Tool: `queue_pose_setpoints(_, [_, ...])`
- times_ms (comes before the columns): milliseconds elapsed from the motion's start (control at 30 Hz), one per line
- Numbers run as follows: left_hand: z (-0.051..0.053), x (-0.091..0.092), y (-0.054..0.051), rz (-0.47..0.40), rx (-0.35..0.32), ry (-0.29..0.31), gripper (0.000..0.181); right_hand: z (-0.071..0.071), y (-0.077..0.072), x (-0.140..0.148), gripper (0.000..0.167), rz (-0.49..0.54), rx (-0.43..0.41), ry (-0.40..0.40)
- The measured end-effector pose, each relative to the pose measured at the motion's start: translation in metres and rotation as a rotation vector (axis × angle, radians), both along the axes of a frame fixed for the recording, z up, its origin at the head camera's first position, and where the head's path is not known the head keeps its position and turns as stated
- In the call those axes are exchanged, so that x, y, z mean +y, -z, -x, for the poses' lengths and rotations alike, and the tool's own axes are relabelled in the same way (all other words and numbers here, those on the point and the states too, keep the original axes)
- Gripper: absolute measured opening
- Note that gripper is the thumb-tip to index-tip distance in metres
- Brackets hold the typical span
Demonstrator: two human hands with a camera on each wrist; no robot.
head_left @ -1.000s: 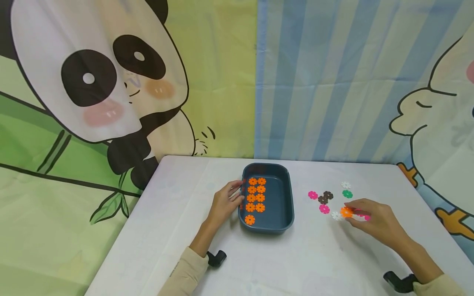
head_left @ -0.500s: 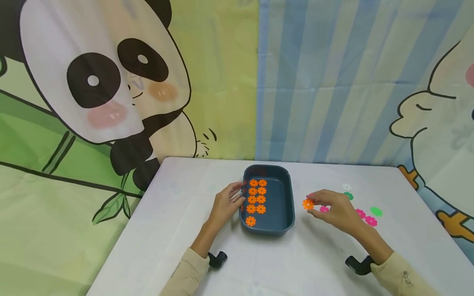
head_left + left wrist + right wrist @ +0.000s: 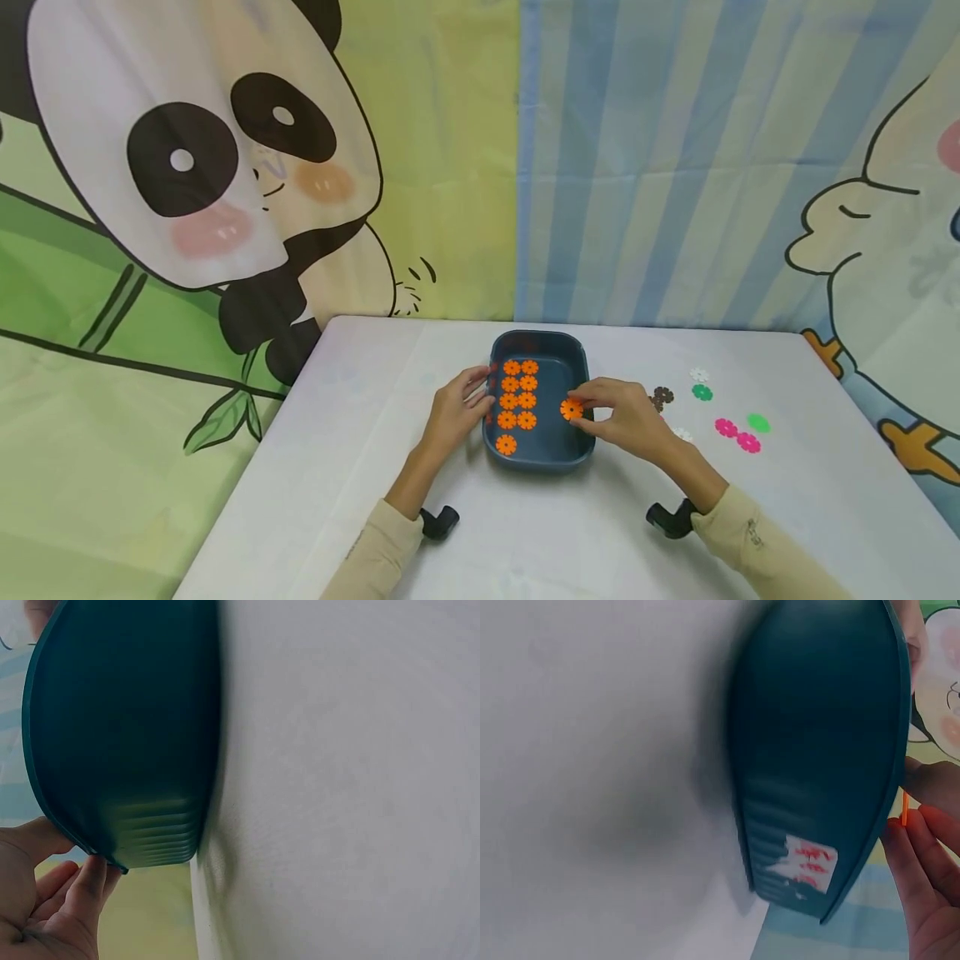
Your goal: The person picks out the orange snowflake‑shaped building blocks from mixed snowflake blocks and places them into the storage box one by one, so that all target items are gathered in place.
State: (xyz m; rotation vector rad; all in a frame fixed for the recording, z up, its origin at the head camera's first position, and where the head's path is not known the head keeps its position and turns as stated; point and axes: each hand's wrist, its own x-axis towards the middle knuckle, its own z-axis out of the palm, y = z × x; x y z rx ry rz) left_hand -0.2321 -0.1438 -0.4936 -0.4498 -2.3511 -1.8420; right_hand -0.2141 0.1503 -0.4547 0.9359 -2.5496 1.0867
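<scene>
A dark blue plastic tray (image 3: 555, 454) stands on the table with orange flower-shaped discs (image 3: 509, 401) in two columns along its left side. My left hand (image 3: 453, 410) holds the tray's left rim; in the left wrist view its thumb and fingers (image 3: 90, 881) meet at that rim. Between right thumb and fingertips, my right hand (image 3: 626, 417) pinches another orange flower-shaped disc (image 3: 571, 409) above the tray's right part, just inside the right rim. In the right wrist view this disc (image 3: 905, 808) shows edge-on.
Right of the tray lie loose discs: brown (image 3: 663, 395), white (image 3: 699, 375), dark green (image 3: 702, 392), light green (image 3: 758, 422) and pink (image 3: 748, 442). My right hand partly hides some of them. A printed cloth (image 3: 622, 167) hangs behind the table (image 3: 360, 467).
My right hand has carried the orange disc leftward from the loose pile to over the tray, uncovering the light green and pink discs. My left hand has stayed at the left rim.
</scene>
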Motion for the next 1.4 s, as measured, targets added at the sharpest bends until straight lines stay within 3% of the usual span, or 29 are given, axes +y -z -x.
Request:
queue_pose_setpoints(233, [0.001, 0.001, -0.001, 0.010, 0.012, 0.010, 0.048, 0.002, 0.004, -0.021, 0.039, 0.026, -0.097, -0.014])
queue_pose_setpoints(400, [0.001, 0.002, 0.000, 0.004, 0.002, 0.017, 0.048, 0.003, 0.011, -0.033, 0.038, 0.037, -0.117, -0.060])
queue_pose_setpoints(800, [0.003, 0.004, 0.000, -0.048, 0.004, 0.055, 0.051, 0.004, 0.021, -0.048, 0.038, -0.077, -0.035, -0.143])
queue_pose_setpoints(1067, [0.001, 0.002, -0.001, 0.002, -0.016, 0.022, 0.049, 0.007, 0.019, -0.056, 0.033, -0.225, -0.056, -0.187])
queue_pose_setpoints(1400, [0.001, -0.001, 0.001, -0.004, 0.010, 0.021, 0.048, 0.010, 0.020, -0.066, 0.030, -0.287, -0.104, -0.222])
